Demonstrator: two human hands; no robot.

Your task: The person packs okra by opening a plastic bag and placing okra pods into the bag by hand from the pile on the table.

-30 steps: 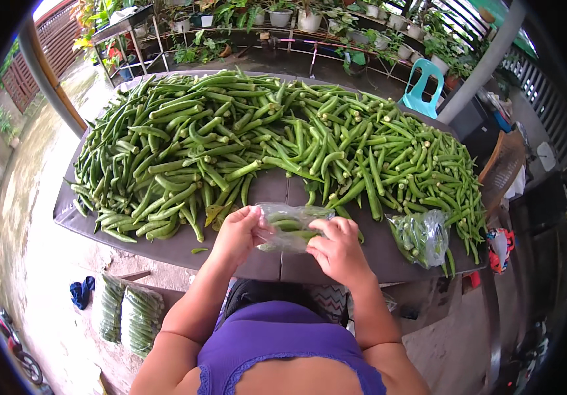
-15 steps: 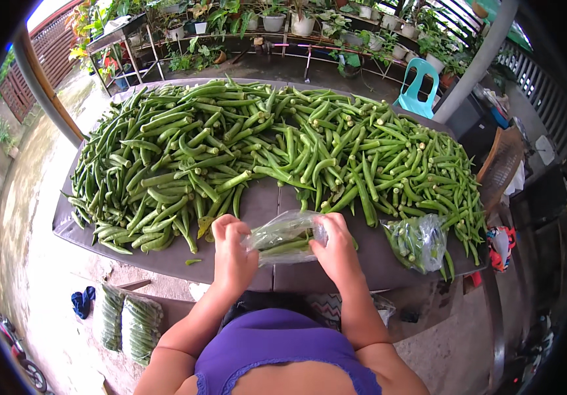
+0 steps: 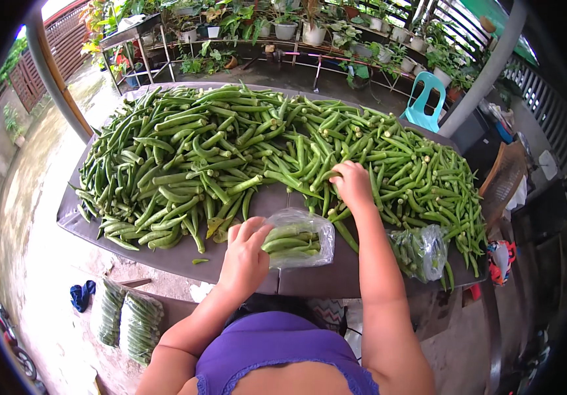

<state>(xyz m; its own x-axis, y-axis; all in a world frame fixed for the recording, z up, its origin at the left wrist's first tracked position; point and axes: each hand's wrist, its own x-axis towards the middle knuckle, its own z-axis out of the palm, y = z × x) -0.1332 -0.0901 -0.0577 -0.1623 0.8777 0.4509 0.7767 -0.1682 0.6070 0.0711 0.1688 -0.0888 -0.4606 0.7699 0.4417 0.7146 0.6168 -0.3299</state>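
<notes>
- Below the table's near-left corner, on the ground: 2 filled clear bags of green pods lying side by side, with a blue cloth just to their left.
- Table: a dark top carrying a broad heap of okra pods that runs from the left edge to the right edge and back to the far edge; a bare strip is left along the near edge.
- Left hand: at the near edge, about mid-table, fingers curled onto the open left end of a clear plastic bag and gripping it.
- Clear plastic bag: lies flat on the bare strip at the near edge, partly filled with okra laid lengthwise; it touches the left hand and sits just beside the right forearm.
- Right hand: reached forward past the bag to the front of the heap, palm down, fingers bent over several pods; whether it has closed on any cannot be told.
- Toward the near-right corner: a 2nd clear bag of pods, bunched up, apart from both hands.
- Beyond the far-right corner: a turquoise plastic chair on the floor.
</notes>
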